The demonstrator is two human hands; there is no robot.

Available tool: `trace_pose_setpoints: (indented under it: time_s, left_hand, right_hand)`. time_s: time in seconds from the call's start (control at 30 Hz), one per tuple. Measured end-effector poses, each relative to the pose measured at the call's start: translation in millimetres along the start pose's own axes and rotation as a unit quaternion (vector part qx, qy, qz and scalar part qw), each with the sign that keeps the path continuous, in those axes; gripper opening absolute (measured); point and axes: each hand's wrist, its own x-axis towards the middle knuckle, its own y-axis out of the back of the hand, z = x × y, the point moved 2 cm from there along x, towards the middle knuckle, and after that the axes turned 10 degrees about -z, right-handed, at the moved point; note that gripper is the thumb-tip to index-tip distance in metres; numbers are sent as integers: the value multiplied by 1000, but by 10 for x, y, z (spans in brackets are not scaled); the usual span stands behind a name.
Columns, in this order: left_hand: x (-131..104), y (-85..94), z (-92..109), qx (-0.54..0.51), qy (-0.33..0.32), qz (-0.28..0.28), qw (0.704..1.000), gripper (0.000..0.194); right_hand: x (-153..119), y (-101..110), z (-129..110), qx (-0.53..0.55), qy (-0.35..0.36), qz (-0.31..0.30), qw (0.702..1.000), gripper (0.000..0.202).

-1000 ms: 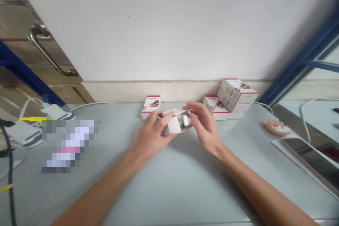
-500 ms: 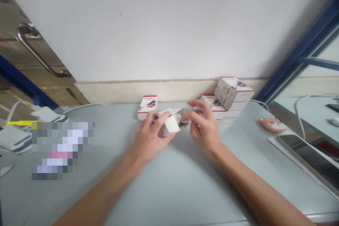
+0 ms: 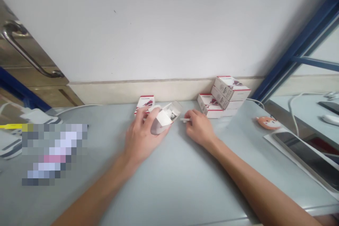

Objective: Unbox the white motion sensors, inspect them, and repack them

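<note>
My left hand [image 3: 141, 130] is wrapped round a small white carton [image 3: 164, 118], tilted with its open end toward the right. White contents show inside the carton's mouth, too blurred to name. My right hand [image 3: 198, 127] is closed a little to the right of that opening. A small flat white piece [image 3: 184, 120] sticks out from its fingertips; its kind cannot be made out. Behind my left hand lies a white box with red edging [image 3: 145, 101]. Beyond my right hand, a similar box [image 3: 210, 105] stands beside a stack of boxes [image 3: 233, 93].
An orange animal-face item [image 3: 268, 122] and a dark phone-like slab on white paper [image 3: 304, 155] lie on the right. White plugs and cables [image 3: 39, 116] and a pixelated object [image 3: 57, 153] are on the left. The wall [image 3: 169, 24] bounds the table's back.
My right hand has come out of the carton's open end and moved slightly down, now pinching a small white piece. My left hand keeps hold of the carton. The view has shifted slightly.
</note>
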Motion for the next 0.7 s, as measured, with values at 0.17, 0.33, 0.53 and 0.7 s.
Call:
trace_pose_setpoints:
  time_s: [0.17,0.33,0.53,0.7]
  left_hand:
    - [-4,-6,-17,7,-16,4,1000,55]
    - [-16,-3,-12,18,-44,0,999,53]
    - [-25,0,1,17,-52,-5,998,52]
    - [-4,9,-35,11,-47,-5,999,56]
  right_hand:
    - [-50,52,-122,44,40,37,998,43]
    - [-151,342,-332,103,177,148,968,42]
    - [-165,283,-367,8,179,110,978,59]
    - [-143,247,-359,19,169,62,983,50]
